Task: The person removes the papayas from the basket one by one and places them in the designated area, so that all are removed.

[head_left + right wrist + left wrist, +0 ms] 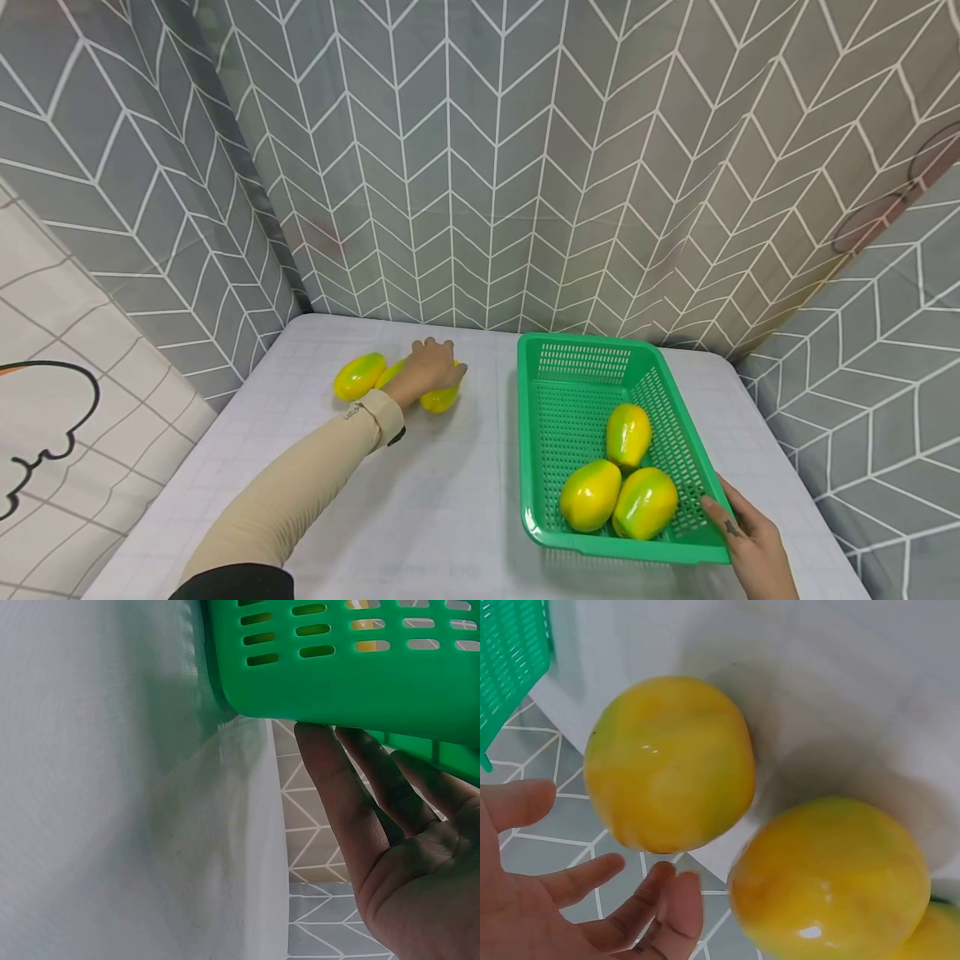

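Observation:
My left hand [433,367] reaches over a mango [440,400] at the back left of the table. In the left wrist view its fingers are spread and slightly bent beside that mango [669,765], with a gap at the thumb. Two more yellow-green mangoes lie left of it: one [389,374] partly behind the hand, the other [359,377] at the row's end. My right hand [757,542] grips the near right corner of a green basket [528,450], thumb over the rim and fingers outside. Three mangoes [628,435] sit together in the basket's near part.
A white cloth covers the table [442,517]. Grey curtains [480,167] with white chevron lines hang along the back and sides. At the left hangs a white sheet [67,400] with grid lines and a black drawing.

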The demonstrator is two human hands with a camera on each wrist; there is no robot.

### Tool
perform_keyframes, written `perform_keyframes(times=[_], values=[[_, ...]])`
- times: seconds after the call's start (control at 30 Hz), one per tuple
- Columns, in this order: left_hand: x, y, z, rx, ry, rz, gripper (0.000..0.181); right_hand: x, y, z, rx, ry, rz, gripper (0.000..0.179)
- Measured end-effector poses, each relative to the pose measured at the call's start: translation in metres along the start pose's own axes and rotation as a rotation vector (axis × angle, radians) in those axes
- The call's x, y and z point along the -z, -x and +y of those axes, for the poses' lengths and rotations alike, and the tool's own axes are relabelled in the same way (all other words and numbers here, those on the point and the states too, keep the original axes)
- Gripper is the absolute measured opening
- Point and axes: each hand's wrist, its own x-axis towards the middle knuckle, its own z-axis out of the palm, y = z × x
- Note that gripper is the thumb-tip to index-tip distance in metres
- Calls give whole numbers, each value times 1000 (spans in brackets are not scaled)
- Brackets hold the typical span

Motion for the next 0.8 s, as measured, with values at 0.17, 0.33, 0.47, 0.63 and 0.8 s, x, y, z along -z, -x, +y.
perform_keyframes(times=[0.17,0.33,0.47,0.63,0.8], values=[[1,-1,0,-13,87,51,66,0,1,0,0,-7,-6,83],[2,-2,1,-58,115,105,65,0,0,1,4,9,-2,83],[4,-1,3,-113,115,137,61,0,0,2,6,16,-3,83],[5,-1,8,-208,68,183,57,-1,1,2,8,8,-4,84],[5,-2,14,-336,-66,258,50,-2,2,2,10,-5,-7,84]])
